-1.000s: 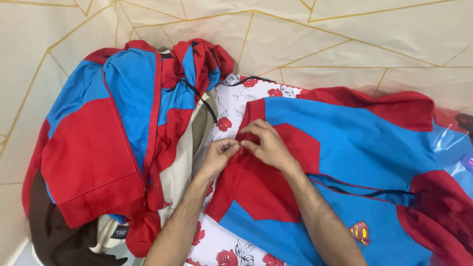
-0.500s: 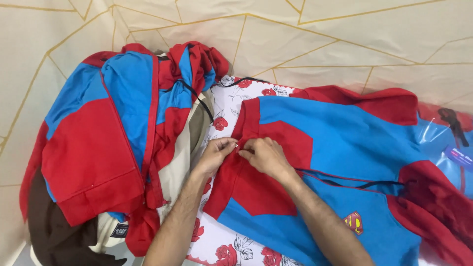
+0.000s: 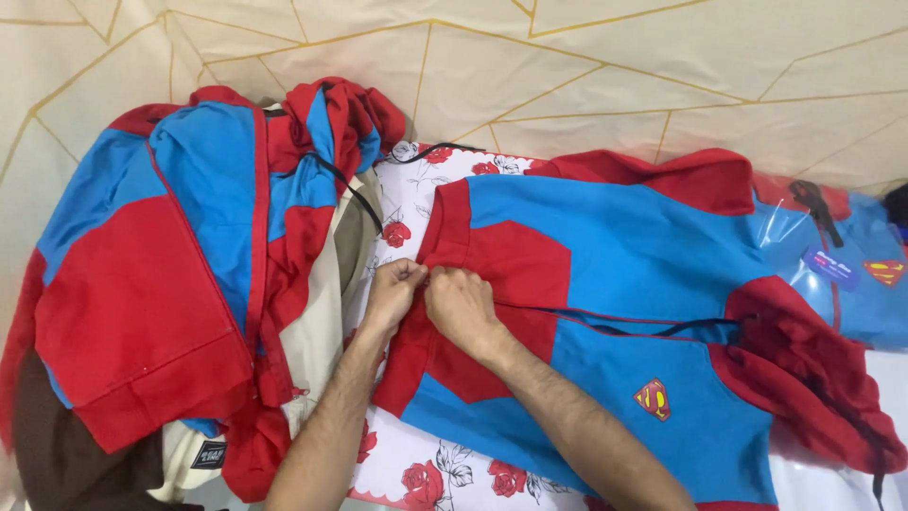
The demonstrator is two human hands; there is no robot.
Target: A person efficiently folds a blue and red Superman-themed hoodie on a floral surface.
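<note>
Blue-and-red hooded jacket spread flat, front up, hood to the right, on a white sheet printed with red roses; laid out this way to bring the bottom hem within reach of both hands. Left hand and right hand side by side, touching, at the red waistband where the two front edges meet. Grip of each hand pressed together, fingertips pinching the hem, seemingly at the foot of the zipper; the part pinched hidden under the fingers, so cannot tell exactly. Forearms entering from the lower edge, converging on that point. Black drawcord lying across the chest, slack. Small red-and-yellow chest emblem facing up.

To the left, heap of similar blue-and-red garments, piled loosely over cream and brown cloth; apart from the hands. At far right, clear plastic bag with another folded blue garment, partly under the hood.

Count: two hands; one jacket laid flat; one bagged garment; heap of at least two, exact number not to be told; one rose sheet. Cream backdrop with gold lines behind.
</note>
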